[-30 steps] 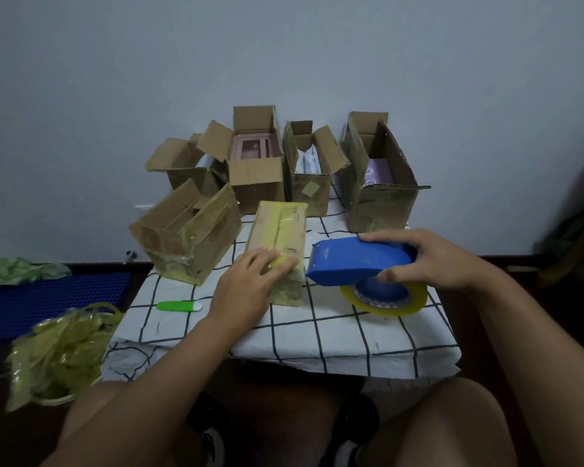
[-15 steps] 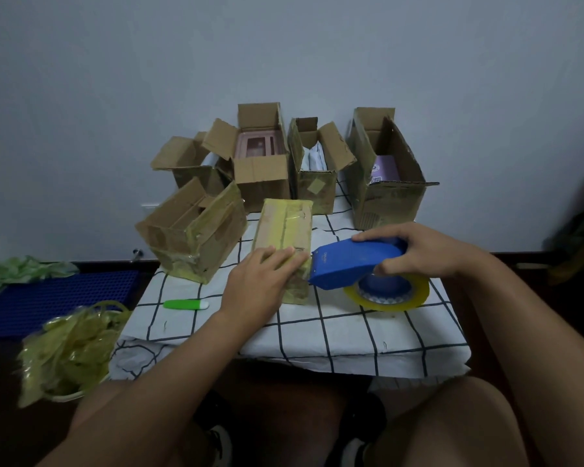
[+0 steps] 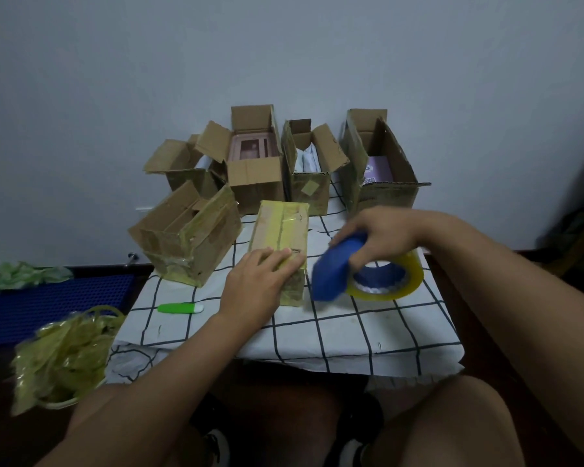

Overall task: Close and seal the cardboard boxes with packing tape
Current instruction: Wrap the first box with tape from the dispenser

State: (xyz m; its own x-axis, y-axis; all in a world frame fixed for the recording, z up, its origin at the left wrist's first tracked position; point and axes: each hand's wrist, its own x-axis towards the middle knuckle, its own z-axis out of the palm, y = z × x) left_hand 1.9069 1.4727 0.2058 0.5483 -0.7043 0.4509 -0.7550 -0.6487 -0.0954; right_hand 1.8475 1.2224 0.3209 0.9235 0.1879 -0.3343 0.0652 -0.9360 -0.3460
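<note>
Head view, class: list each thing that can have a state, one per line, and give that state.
Taped box: closed, flaps taped, left hand pressing its near end.
Tape dispenser: gripped by right hand, tilted, beside the taped box.
Four back boxes: flaps open.
Left front box: on its side, open.
Green cutter: lying flat on the cloth.

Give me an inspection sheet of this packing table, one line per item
Surface: checked cloth over the table.
Job's things: taped box; four open boxes at the back, one; half-taped box; tape dispenser.
Clutter: green cutter; bag of tape scraps.
Hands: left hand rests on the taped box; right hand grips the dispenser.
Cables: nothing seen.
Surroundings: plain wall; blue mat.
</note>
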